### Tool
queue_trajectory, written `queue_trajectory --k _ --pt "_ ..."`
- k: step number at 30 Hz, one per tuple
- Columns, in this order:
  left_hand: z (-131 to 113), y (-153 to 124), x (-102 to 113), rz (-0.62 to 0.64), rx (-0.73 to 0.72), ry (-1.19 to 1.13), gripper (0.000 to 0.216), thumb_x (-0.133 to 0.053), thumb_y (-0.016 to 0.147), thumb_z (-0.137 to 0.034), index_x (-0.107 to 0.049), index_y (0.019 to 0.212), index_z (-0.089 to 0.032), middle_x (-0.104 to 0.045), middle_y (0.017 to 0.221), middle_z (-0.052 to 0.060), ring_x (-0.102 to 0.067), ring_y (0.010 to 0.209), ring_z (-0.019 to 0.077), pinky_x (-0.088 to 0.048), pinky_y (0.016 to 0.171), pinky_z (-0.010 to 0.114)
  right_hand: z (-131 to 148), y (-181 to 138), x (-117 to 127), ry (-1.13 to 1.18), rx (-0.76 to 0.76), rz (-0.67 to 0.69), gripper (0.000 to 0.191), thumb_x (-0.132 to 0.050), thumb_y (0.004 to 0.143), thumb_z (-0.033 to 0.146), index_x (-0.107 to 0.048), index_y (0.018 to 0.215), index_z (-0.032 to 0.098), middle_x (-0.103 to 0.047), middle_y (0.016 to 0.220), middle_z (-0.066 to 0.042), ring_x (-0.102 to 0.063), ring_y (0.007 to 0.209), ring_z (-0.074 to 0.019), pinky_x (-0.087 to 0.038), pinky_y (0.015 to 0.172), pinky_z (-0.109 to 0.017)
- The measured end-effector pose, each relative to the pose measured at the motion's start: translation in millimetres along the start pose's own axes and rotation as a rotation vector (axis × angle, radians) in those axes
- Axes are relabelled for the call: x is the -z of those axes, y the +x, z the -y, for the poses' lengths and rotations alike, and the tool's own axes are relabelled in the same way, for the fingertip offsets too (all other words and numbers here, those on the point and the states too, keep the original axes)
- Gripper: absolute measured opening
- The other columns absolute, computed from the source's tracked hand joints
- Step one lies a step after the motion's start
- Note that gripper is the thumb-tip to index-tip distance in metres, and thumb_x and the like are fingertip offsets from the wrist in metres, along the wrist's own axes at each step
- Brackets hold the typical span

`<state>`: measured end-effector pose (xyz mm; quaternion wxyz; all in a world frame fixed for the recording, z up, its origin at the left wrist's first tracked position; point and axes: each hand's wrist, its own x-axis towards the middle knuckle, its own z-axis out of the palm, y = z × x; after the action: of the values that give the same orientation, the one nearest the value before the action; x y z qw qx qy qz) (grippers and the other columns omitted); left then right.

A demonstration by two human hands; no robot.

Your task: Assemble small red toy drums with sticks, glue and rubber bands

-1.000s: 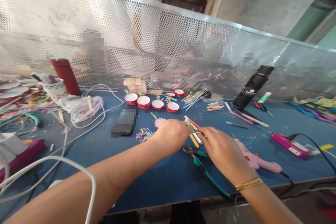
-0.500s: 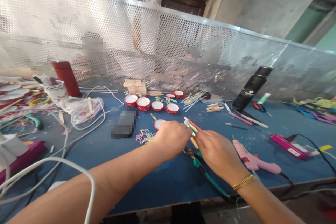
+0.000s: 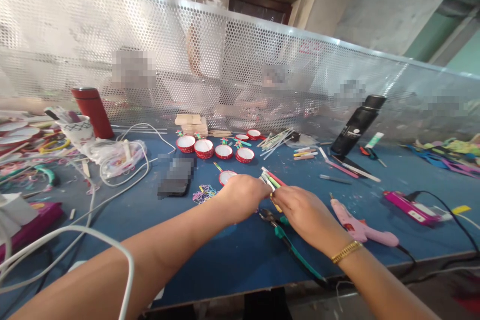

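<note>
My left hand (image 3: 243, 196) is closed around a bundle of thin coloured sticks (image 3: 270, 178), whose green, pink and white ends poke out to the upper right. Touching it from the right, my right hand (image 3: 300, 212) pinches the same bundle with its fingers closed; a gold bracelet (image 3: 347, 252) sits on that wrist. Both hands hover just above the blue table (image 3: 225, 255). Green-handled pliers (image 3: 290, 245) lie directly under them. A small red-rimmed drum (image 3: 226, 176) rests just beyond my left hand.
Several red-rimmed drums (image 3: 214, 148) stand in a row further back, with loose sticks (image 3: 277, 139) beside them. A pink glue gun (image 3: 360, 227) lies right of my hands. Rubber bands (image 3: 203, 193), a black bottle (image 3: 357, 124), a red flask (image 3: 92, 112), white cables (image 3: 123, 170) and a perforated metal screen (image 3: 225, 70) surround the workspace.
My right hand has slid left, closer against the left hand, covering more of the stick bundle. The left hand has barely moved.
</note>
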<state>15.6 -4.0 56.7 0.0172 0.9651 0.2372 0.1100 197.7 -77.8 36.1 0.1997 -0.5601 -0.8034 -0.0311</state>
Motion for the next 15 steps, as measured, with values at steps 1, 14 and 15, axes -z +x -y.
queue_trajectory --k 1,14,15 --pt "4 1 -1 -0.002 -0.037 -0.109 0.02 -0.053 0.082 -0.006 -0.067 0.089 -0.018 -0.073 0.089 0.003 -0.068 0.086 0.0185 -0.047 0.071 0.027 -3 -2 4 0.093 0.001 0.041 0.033 -0.039 0.101 0.029 -0.059 0.076 0.02 -0.063 0.077 -0.003 -0.056 0.075 -0.0183 -0.038 0.07 -0.03" --pt "-16 0 -17 0.002 -0.313 -0.309 0.013 -0.064 0.086 -0.018 -0.076 0.086 -0.021 -0.075 0.09 0.003 -0.067 0.089 0.0169 -0.047 0.075 0.025 -35 -30 25 0.945 -0.144 -0.189 0.018 -0.062 0.092 0.037 -0.074 0.091 0.024 -0.062 0.084 -0.003 -0.057 0.076 -0.0161 -0.048 0.07 -0.029" --pt "-15 0 -19 -0.017 -0.299 -0.274 0.014 -0.063 0.086 -0.018 -0.076 0.09 -0.022 -0.075 0.091 0.003 -0.067 0.089 0.0174 -0.047 0.075 0.026 -33 -29 23 0.895 -0.165 -0.188 0.019 -0.063 0.091 0.038 -0.074 0.087 0.023 -0.062 0.08 -0.003 -0.058 0.077 -0.0166 -0.049 0.071 -0.029"
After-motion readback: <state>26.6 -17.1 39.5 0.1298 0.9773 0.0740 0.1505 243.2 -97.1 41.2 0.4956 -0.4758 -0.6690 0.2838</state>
